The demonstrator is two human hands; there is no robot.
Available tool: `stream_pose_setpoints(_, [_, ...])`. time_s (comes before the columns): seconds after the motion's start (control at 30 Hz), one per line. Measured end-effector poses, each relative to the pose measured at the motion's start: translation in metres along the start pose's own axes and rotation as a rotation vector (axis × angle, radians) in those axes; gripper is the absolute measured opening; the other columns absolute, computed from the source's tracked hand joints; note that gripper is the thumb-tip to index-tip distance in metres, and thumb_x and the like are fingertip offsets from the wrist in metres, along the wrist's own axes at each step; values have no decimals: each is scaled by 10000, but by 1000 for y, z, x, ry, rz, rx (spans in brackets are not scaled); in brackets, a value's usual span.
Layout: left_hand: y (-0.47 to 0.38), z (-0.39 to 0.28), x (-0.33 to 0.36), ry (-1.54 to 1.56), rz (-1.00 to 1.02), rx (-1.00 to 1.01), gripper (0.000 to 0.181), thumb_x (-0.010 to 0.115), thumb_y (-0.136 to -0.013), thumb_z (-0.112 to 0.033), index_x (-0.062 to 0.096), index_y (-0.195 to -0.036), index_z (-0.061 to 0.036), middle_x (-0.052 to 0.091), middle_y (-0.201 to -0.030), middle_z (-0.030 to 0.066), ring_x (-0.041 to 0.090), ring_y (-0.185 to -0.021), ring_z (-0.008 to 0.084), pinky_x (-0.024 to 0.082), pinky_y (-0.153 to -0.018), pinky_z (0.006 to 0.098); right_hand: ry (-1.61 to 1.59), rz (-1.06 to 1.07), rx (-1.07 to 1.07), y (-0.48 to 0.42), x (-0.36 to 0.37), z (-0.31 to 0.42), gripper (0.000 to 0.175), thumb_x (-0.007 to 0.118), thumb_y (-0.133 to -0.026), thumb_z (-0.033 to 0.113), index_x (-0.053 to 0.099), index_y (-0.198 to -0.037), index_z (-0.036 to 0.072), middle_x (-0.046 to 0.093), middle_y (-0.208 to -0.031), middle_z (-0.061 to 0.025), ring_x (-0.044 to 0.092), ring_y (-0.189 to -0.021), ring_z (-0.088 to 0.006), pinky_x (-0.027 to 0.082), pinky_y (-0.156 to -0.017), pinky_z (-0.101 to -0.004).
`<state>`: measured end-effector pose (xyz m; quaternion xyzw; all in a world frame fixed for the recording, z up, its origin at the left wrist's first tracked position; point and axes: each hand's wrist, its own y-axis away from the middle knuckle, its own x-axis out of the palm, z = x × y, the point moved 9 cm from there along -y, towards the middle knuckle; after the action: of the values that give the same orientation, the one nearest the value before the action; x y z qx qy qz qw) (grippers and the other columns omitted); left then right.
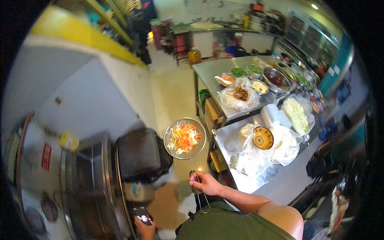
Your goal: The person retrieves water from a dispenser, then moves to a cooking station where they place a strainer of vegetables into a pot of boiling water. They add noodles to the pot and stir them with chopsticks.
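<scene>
My right hand (207,184) grips the long wire handle of a round mesh strainer (195,171). The strainer is held out level above the floor. In its basket lies a heap of shredded vegetables (183,138), orange and pale, with red pieces among them. Low in the picture, my left hand (146,230) holds a smartphone (143,216) with its screen lit. To my right, a steel table (223,135) bears a patterned brown bowl (263,138), plastic bags (283,147) of white food and a bagged napa cabbage (295,115).
A second steel table (210,72) carries bowls of chopped greens (239,72), a dark sauce bowl (274,78) and other ingredients. A black-bagged bin (139,153) stands left of the strainer, beside a steel unit (90,180). An oil jug (194,56) is on the floor farther back.
</scene>
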<state>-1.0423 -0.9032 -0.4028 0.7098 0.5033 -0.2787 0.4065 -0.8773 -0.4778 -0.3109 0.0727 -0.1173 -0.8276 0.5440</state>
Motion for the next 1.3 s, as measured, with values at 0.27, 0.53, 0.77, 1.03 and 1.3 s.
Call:
stream_pose_setpoints(0.27, [-197, -287, 93, -55, 322, 172, 1099, 910, -641, -230, 284, -1496, 61, 509, -1311, 232, 566, -1162, 330, 468, -999, 439, -88, -193, -136, -214, -131, 44, 227, 686, -993, 238, 621, -1064, 32, 636, -887, -14, 579, -803, -101, 504, -741, -288])
stream_pose_setpoints(0.53, [-387, -487, 150, -181, 360, 432, 1124, 926, -644, -295, 298, -1498, 79, 437, -1443, 275, 468, -1337, 397, 397, -1117, 430, -131, -285, -238, -388, -237, 144, 214, 679, -998, 232, 625, -1045, 31, 647, -891, -24, 570, -789, -107, 500, -730, -296])
stream_pose_setpoints(0.77, [-554, -713, 259, 90, 569, 760, 791, 901, -621, -194, 493, -1265, 18, 610, -1112, 193, 628, -1030, 340, 516, -900, 443, -255, -385, -229, -540, -347, 188, 191, 670, -1008, 210, 613, -1072, 40, 601, -876, 11, 550, -812, -73, 483, -741, -264])
stream_pose_setpoints(1.03, [-695, -1057, 306, 88, 677, 1102, 663, 865, -619, -70, 504, -1170, 4, 605, -1041, 141, 646, -884, 238, 550, -747, 386, -208, -821, -148, -696, -544, 250, 240, 671, -1005, 249, 634, -1096, 29, 642, -928, -4, 582, -857, -85, 495, -790, -282])
stream_pose_setpoints(1.3, [-784, -1308, 373, -229, 832, 1357, 771, 861, -648, -186, 469, -1283, 8, 556, -1151, 232, 567, -1098, 416, 482, -960, 491, -216, -1283, -116, -815, -714, 268, 253, 681, -976, 258, 646, -1071, 27, 667, -897, -58, 613, -817, -136, 518, -750, -326])
